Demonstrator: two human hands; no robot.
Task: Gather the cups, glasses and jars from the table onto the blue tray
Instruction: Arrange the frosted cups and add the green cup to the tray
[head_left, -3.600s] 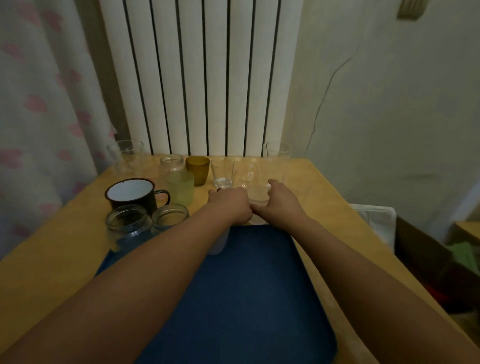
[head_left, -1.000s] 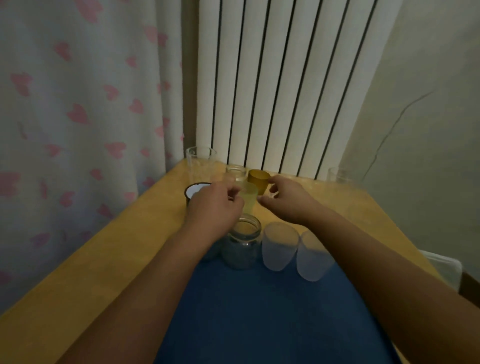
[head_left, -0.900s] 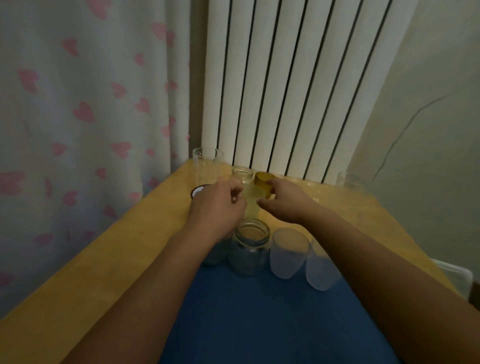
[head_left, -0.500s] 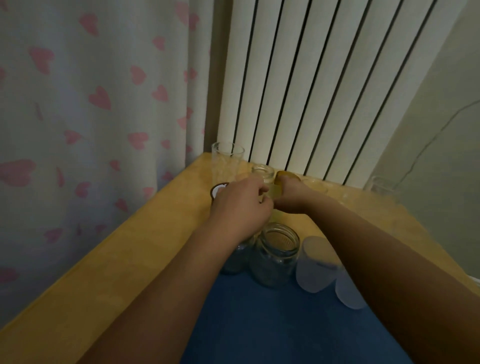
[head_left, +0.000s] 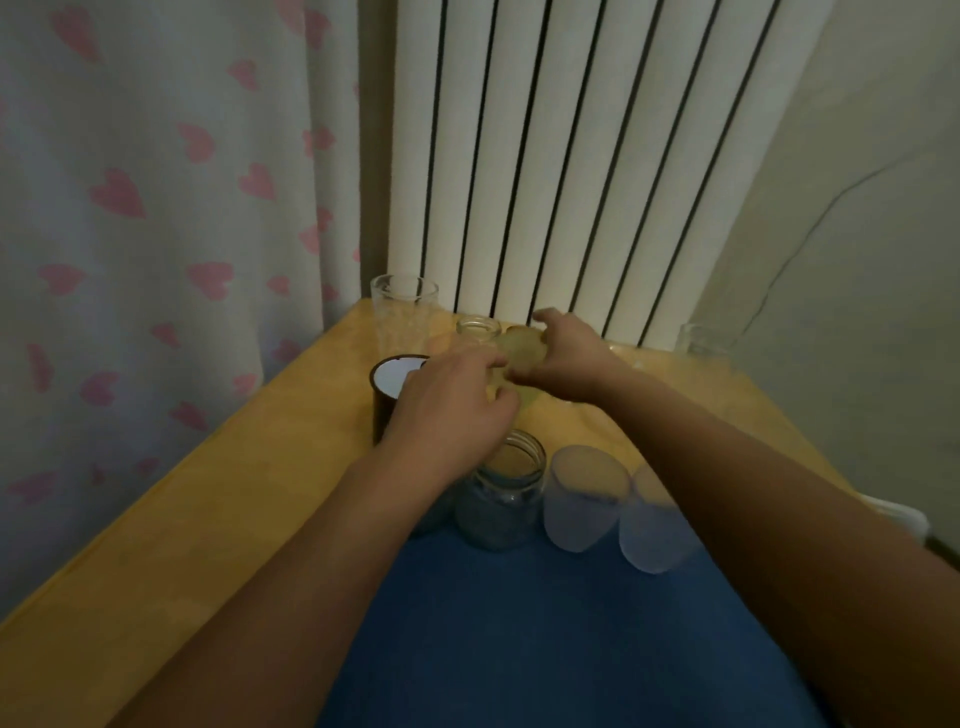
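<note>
The flat blue tray (head_left: 545, 634) fills the near end of the wooden table (head_left: 171, 530). Along the tray's far edge stand a clear glass jar (head_left: 501, 493) and two frosted translucent cups (head_left: 584, 499), side by side and upright.

Just beyond that edge, off the tray, both hands meet over a pale yellow-green frosted cup (head_left: 519, 358). The left hand (head_left: 447, 410) approaches from the near left; its fingers curl toward the cup's near side, but whether they touch it cannot be told. The right hand (head_left: 563, 358) comes from the right with thumb and fingers curved over the rim region; a firm grip cannot be confirmed. The cup stands upright, its long axis vertical, directly between the two sets of fingertips. The right hand is judged the closer.

A dark enamel mug with white interior (head_left: 395, 400) stands just left of the left hand. Nearer the table's far edge stand a tall clear glass (head_left: 402, 317), a small clear jar (head_left: 478, 332) and another clear glass (head_left: 701, 340) at the far right.
</note>
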